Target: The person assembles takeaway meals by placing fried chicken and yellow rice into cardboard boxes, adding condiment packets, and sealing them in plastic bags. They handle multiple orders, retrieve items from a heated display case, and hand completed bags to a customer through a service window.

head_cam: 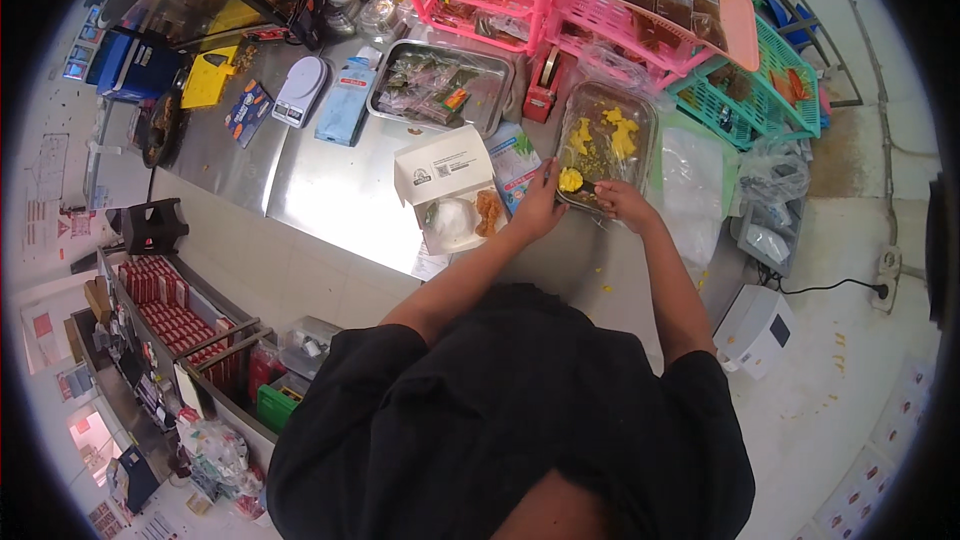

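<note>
My right hand is closed around the handle of a dark spoon, which carries a mound of yellow scrambled egg. This spoon is over the near left corner of a metal tray that holds more egg and crumbs. Beside that corner is my left hand, thumb and fingers apart; whether it touches the rim is hard to tell. Just left of it stands a lidded paper box, lid up, with white wrapped rice and a piece of fried chicken inside.
Behind the box is a second metal tray with wrapped packets. A red tape dispenser stands between the trays. Pink plastic racks line the back. A kitchen scale sits left, plastic sheets right.
</note>
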A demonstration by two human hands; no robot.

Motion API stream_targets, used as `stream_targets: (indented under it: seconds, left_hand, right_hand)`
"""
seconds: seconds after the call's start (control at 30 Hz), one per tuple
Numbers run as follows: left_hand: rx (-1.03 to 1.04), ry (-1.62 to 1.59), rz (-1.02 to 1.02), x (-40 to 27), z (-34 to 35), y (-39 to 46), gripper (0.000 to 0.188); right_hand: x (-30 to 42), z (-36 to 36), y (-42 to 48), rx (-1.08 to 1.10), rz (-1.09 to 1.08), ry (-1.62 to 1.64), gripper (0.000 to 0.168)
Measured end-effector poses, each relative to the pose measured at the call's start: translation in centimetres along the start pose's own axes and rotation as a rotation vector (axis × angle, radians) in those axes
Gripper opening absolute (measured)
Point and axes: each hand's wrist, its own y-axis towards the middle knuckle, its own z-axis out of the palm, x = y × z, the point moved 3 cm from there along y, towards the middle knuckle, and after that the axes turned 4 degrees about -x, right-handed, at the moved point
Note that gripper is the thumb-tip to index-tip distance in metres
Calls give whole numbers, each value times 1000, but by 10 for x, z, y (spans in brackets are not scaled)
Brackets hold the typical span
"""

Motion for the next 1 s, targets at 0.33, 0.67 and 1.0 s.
stream_targets:
  seconds: [0.33,0.67,1.0]
  left_hand:
    - [124,-139,34,-63,-88,-61,59]
    - [-554,294,-349,20,-179,-189,25]
    - [-523,270,-460,58,-188,-172,10]
  right_hand:
    - [-14,-28,-26,-215,-209,79,23]
    - [-10,139,-50,3,-398,-327,33]
    - [-72,242,-32,-137,-1087,-1293,45]
